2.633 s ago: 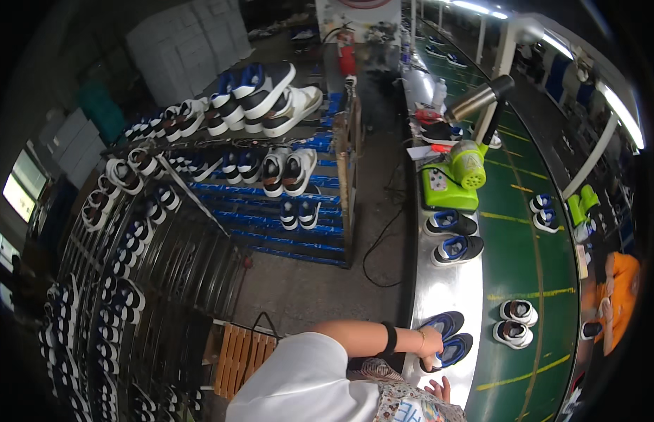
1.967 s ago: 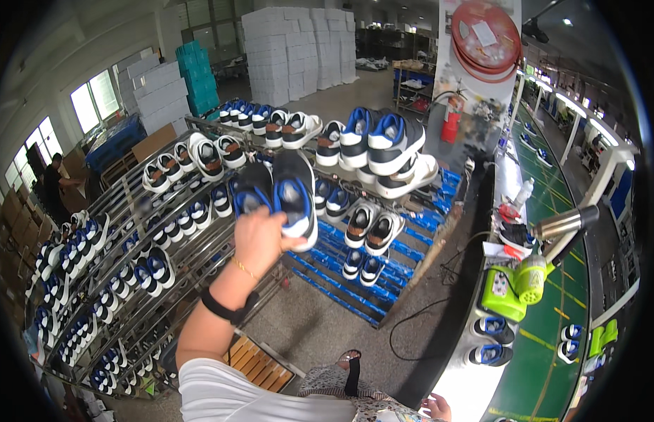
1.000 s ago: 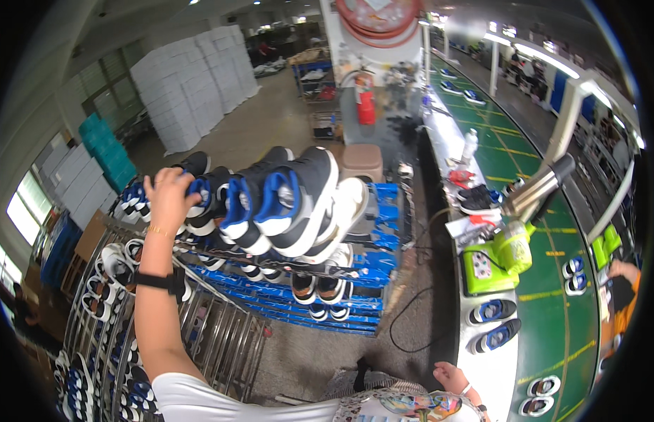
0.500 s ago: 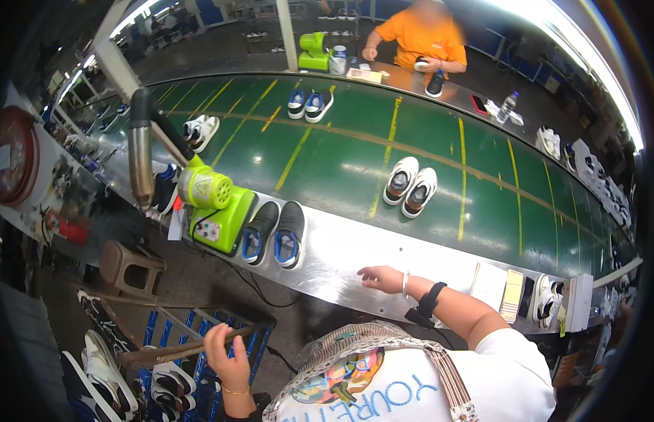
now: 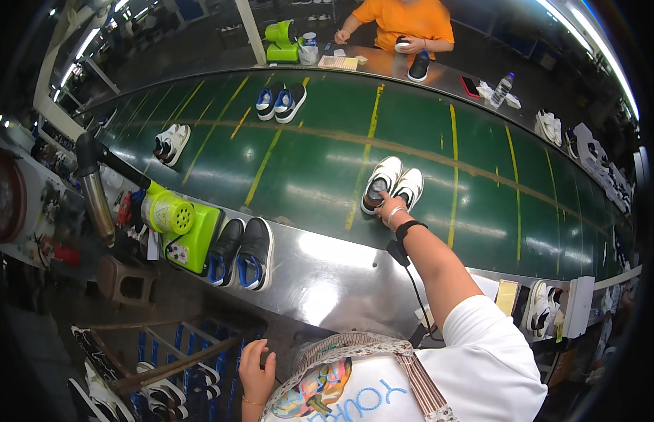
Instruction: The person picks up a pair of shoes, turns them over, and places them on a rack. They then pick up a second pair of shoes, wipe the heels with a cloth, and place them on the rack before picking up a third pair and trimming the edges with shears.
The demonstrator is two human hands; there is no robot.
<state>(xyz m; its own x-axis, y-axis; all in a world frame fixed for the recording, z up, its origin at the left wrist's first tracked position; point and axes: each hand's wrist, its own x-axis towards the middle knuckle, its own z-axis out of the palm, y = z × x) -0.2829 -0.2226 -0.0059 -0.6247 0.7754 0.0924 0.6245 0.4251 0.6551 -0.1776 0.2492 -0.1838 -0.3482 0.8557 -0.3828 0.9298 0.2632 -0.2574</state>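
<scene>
In the head view, 1 pair of low white shoes with brown heel parts and pale rubber soles (image 5: 390, 172) stands side by side on the flat green conveyor belt with yellow cross-lines (image 5: 320, 176), toes pointing away from the person. The person's right hand (image 5: 393, 207) is at the heel end of the pair, fingertips at the collar of the left shoe; whether they have closed on it, I cannot tell. The left hand (image 5: 257, 369) hangs loosely curled near the body, holding nothing.

Each shoe should be light enough that 1 hand can manage both. The uppers look smooth and probably flex, giving most around the open collar, while the soles should be stiffer and keep their shape. Nothing about them looks fragile, though the white surface would likely show smudges, and the smooth sides could slip under a loose pinch. The best hold is probably at the 2 adjoining inner collar walls, fingers inside 1 opening and thumb inside the other, so that the 2 shoes stay together; pressing the toes might dent them.

Nearer the person, 1 pair of dark grey shoes with blue linings (image 5: 255, 243) sits on the shiny steel ledge (image 5: 306, 260).
</scene>
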